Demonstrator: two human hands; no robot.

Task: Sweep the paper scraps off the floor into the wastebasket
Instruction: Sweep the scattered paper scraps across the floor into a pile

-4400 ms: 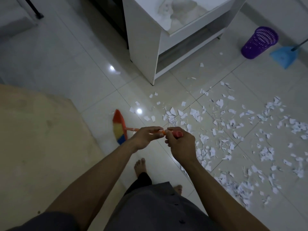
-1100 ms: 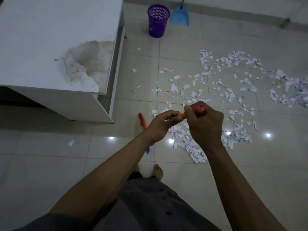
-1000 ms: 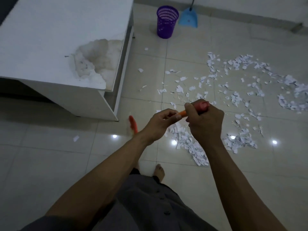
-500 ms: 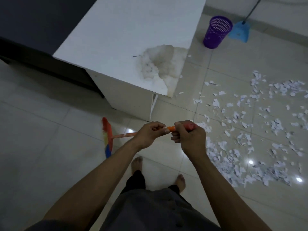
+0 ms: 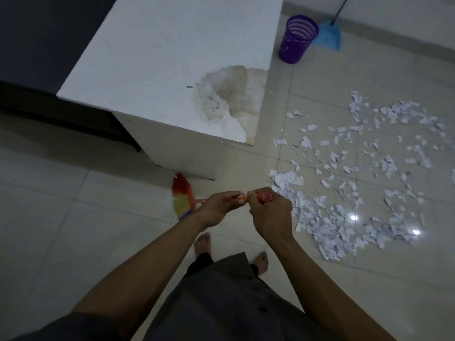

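I hold a small broom with an orange handle; its red, yellow and blue bristle head [image 5: 181,199] is out to the left, near the foot of the white cabinet. My left hand [image 5: 219,209] grips the handle lower down. My right hand [image 5: 269,212] grips the pink end of the handle. White paper scraps [image 5: 344,193] lie spread over the tiled floor to my right, with a denser heap close to my right hand. The purple wastebasket [image 5: 296,39] stands upright at the far end of the floor.
A white cabinet [image 5: 172,57] with a worn patch on its top stands ahead on the left. A blue dustpan [image 5: 330,38] leans by the wall beside the wastebasket. My bare feet [image 5: 203,242] stand on the tiles below my hands.
The broom head has swung out to the left, from pointing toward the scraps. My view turned left, then slightly back. Both hands kept their grip on the handle.
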